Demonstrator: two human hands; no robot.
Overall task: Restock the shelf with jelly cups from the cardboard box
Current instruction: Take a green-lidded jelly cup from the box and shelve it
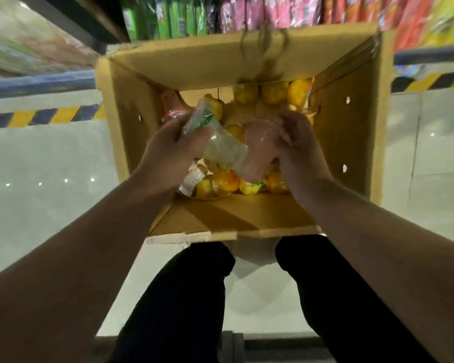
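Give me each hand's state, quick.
Left hand: closed on a clear jelly pack.
Right hand: closed on a pinkish jelly pack.

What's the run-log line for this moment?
stage: picking from cardboard box | left hand: holds clear jelly pack | right hand: grips pink pack | yellow jelly cups remain | shelf: nothing placed yet

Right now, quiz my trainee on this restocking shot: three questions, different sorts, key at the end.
1. True or false: both hands are inside the cardboard box.
2. What colour are most jelly cups lying in the box? A) yellow B) blue C) black
3. Fill in: the left hand grips a clear ____ pack.

Key: 1 true; 2 A; 3 plastic. The right hand holds a pinkish pack; blur hides details.
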